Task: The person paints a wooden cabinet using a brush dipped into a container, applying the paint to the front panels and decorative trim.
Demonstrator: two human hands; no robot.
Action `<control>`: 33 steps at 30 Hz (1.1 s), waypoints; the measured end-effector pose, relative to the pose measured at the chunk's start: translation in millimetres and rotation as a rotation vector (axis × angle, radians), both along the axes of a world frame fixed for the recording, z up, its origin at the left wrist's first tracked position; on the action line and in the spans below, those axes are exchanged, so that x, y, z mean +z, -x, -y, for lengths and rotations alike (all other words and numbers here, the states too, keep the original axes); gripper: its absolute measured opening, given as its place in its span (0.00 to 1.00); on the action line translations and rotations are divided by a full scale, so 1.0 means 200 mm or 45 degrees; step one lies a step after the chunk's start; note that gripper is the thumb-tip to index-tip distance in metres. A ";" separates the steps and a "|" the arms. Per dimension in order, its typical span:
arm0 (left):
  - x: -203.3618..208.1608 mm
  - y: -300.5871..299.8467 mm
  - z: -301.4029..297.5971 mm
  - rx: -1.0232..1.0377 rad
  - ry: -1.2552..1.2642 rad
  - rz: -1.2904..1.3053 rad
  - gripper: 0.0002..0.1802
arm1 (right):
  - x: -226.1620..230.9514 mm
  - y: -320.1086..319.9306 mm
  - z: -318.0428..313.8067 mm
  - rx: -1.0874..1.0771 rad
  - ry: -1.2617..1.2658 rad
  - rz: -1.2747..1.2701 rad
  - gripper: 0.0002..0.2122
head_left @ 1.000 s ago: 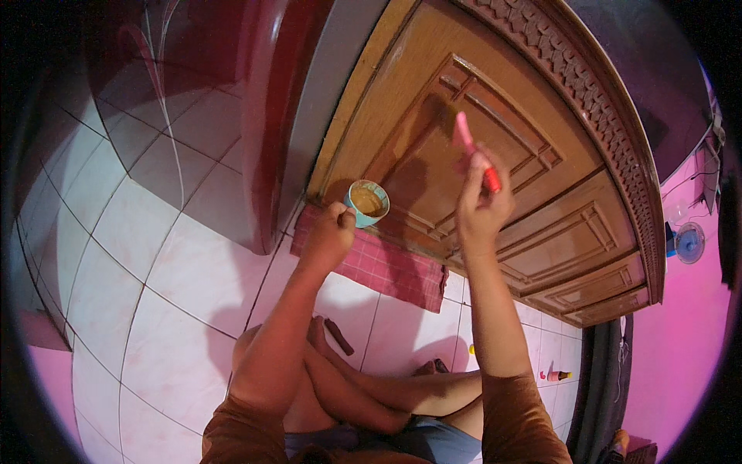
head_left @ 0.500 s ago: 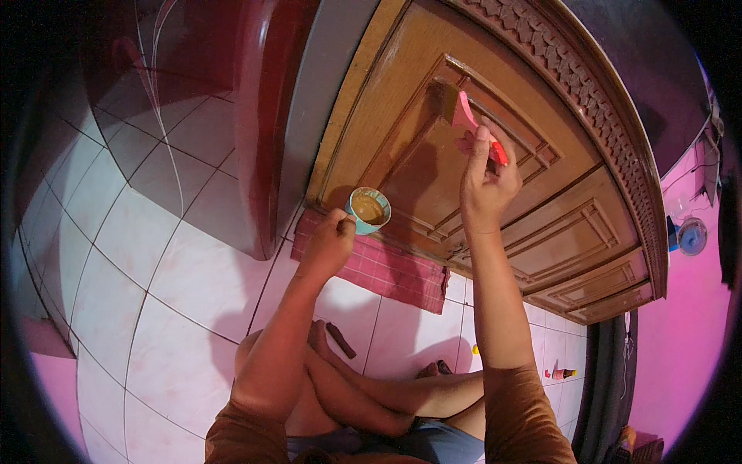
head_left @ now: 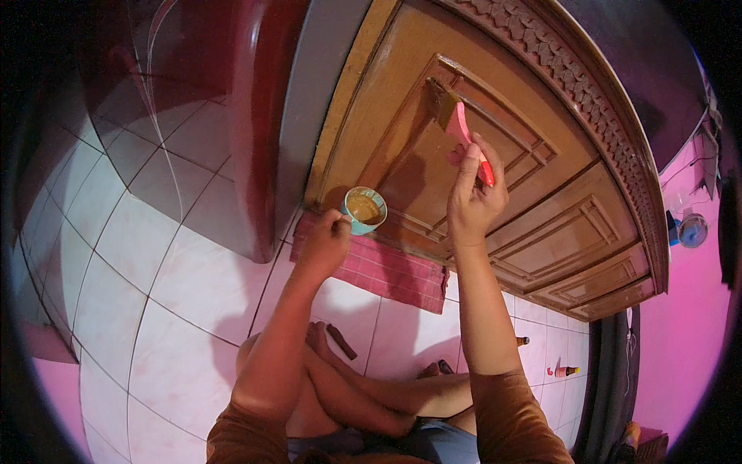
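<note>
My left hand (head_left: 325, 241) is closed on the handle of a light blue cup (head_left: 363, 226), which holds a brown liquid (head_left: 363, 207). The cup is tilted a little and hangs just above the cloth in front of the cabinet. My right hand (head_left: 478, 193) grips a paintbrush (head_left: 461, 124) by its red and pink handle. Its bristles are at the upper left of the frame moulding on the wooden cabinet door (head_left: 417, 147); whether they touch the wood I cannot tell. Shadows of my hand and the brush fall on the panel.
A red checked cloth (head_left: 386, 271) lies along the cabinet's base. To the left stands a dark red, curved piece of furniture (head_left: 259, 116). My crossed legs (head_left: 371, 390) rest on white floor tiles. A dark stick-like object (head_left: 341, 341) and a small bottle (head_left: 566, 371) lie on the floor.
My right hand has moved slightly left and down with the paintbrush, and the bristles have shifted left along the moulding. The left hand and cup have moved only slightly.
</note>
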State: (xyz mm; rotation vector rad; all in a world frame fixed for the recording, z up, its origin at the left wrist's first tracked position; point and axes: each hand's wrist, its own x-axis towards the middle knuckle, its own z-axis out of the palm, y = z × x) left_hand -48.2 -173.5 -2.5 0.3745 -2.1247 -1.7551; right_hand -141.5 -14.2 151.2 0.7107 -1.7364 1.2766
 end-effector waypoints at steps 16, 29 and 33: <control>0.01 -0.01 0.02 -0.052 -0.059 0.086 0.15 | -0.09 -0.03 0.02 -0.126 -0.350 -0.229 0.10; 0.01 -0.03 0.00 -0.081 -0.130 -0.028 0.16 | -0.13 0.00 0.01 -0.021 -0.290 -0.194 0.10; -0.02 -0.01 0.06 0.007 -0.112 0.097 0.16 | -0.25 -0.04 0.00 -0.081 -0.368 -0.021 0.10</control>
